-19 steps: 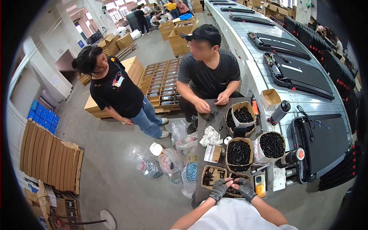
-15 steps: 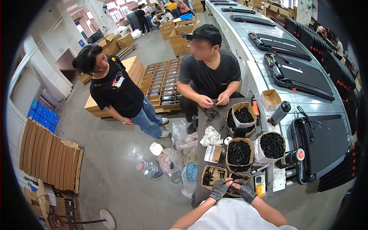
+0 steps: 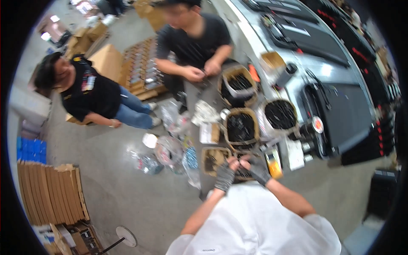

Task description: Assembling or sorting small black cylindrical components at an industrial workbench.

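Observation:
My left hand and my right hand, both in grey fingerless gloves, meet above a small carton at the table's near end. Their bare fingertips are pinched together close to each other. Blur hides what is between them. Below the hands, dark parts show in the carton, which they partly cover. Left of my left hand stands an open carton with some black parts inside. Just beyond my hands is a paper-lined box full of black cylindrical parts. A yellow-backed phone lies beside my right hand.
Two more containers of black parts stand farther along the table, near a white rag and a small white box. Across sits a co-worker; another person stands left. Plastic bags lie on the floor. A conveyor carries black panels.
The whole view has shifted, so the table and people appear higher and farther left, with blur. My hands remain together over the carton, fingertips pinched.

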Tool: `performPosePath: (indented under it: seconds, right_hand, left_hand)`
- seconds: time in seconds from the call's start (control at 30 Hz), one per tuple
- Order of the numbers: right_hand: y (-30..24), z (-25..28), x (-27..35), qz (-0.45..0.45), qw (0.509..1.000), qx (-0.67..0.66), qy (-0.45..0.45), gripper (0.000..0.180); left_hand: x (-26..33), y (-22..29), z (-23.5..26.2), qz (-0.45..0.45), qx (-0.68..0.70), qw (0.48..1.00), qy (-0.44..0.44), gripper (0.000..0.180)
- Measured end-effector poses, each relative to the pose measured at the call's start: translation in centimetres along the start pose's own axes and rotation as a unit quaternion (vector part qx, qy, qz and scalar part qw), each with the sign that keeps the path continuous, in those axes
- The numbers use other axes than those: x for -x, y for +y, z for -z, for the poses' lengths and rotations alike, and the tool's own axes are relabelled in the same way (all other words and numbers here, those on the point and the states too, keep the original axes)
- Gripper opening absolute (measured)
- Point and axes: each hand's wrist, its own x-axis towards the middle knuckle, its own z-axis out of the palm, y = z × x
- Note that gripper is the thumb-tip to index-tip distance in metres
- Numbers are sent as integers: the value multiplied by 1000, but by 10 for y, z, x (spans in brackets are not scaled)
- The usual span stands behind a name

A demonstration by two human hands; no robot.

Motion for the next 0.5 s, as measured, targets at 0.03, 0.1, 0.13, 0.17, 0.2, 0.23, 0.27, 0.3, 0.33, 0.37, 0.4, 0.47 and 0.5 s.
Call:
performPosePath:
  seconds: [0.03, 0.1, 0.13, 0.17, 0.2, 0.23, 0.27, 0.3, 0.33, 0.37, 0.4, 0.47, 0.5]
  right_hand:
    - [-2, 2, 0, -5, 1000, -9, -10, 33]
    - [11, 2, -3, -167, 918, -358, -29, 34]
    - [17, 10, -3, -181, 874, -449, -43, 38]
    - [19, 15, -1, -193, 850, -487, -56, 40]
    - [20, 20, 1, -188, 842, -501, -66, 41]
    - [19, 25, 4, -181, 835, -514, -78, 42]
    - [13, 27, 8, -182, 834, -516, -78, 42]
    - [5, 29, 13, -178, 836, -512, -85, 42]
    - [1, 30, 15, -174, 838, -508, -94, 42]
    - [3, 31, 17, -172, 838, -510, -92, 42]
    - [6, 31, 19, -178, 844, -497, -95, 43]
    - [11, 30, 23, -176, 850, -483, -114, 44]
    - [14, 29, 23, -176, 850, -484, -113, 44]
  left_hand:
    - [4, 21, -3, -33, -39, 998, 31, 28]
    - [-5, 21, 8, -8, -12, 999, 38, 24]
    - [-6, 23, 11, 50, 45, 998, 22, 24]
    - [-5, 28, 14, 105, 100, 989, 16, 24]
    - [-6, 28, 16, 107, 100, 989, 12, 24]
    - [-6, 28, 17, 106, 88, 990, 5, 25]
    - [-3, 27, 20, 105, 75, 992, 3, 26]
    - [-1, 22, 22, 106, 73, 992, 4, 26]
    - [-1, 13, 25, 90, 75, 993, 13, 26]
    - [-1, 11, 25, 75, 76, 994, 17, 26]
    - [0, 8, 27, 75, 74, 994, 15, 26]
    - [1, 7, 28, 74, 70, 995, 7, 25]
    - [2, 8, 29, 74, 70, 995, 7, 25]
